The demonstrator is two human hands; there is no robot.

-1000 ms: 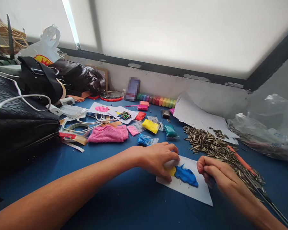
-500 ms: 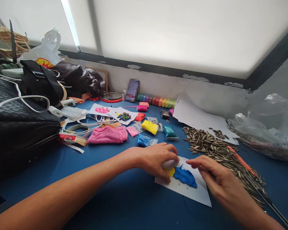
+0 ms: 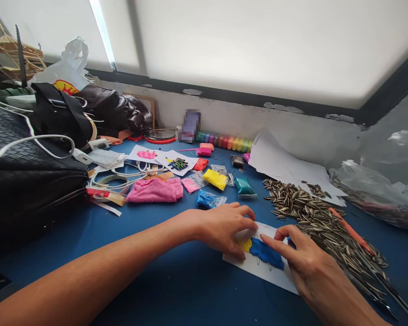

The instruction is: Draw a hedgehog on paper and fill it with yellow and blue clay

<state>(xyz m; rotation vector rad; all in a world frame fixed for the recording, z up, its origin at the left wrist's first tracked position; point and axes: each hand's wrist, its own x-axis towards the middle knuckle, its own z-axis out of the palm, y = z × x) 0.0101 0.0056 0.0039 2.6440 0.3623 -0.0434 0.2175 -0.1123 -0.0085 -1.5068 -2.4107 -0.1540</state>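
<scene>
A sheet of white paper (image 3: 248, 267) lies on the blue tabletop, with a drawing partly covered in clay. The drawing's body is a flat layer of blue clay (image 3: 268, 256), and yellow clay (image 3: 247, 245) forms its left end. Thin drawn legs show below the blue. My left hand (image 3: 224, 228) rests over the paper's left side, fingers spread and arched around the yellow part. With its index fingertip, my right hand (image 3: 301, 256) touches the upper edge of the blue clay. Its other fingers are curled, and a bit of bright blue, apparently clay, shows beneath them.
Striped sunflower seeds (image 3: 312, 217) are heaped at the right, under an orange-handled tool (image 3: 351, 231). Bags of blue (image 3: 209, 199), yellow (image 3: 215, 179) and teal clay (image 3: 245, 187) lie beyond my hands. A pink cloth (image 3: 155, 189) and black bag (image 3: 30, 181) are left.
My right hand has moved left and its index fingertip has come down onto the blue clay. A bit of blue now shows under its curled fingers. My left hand stays on the paper.
</scene>
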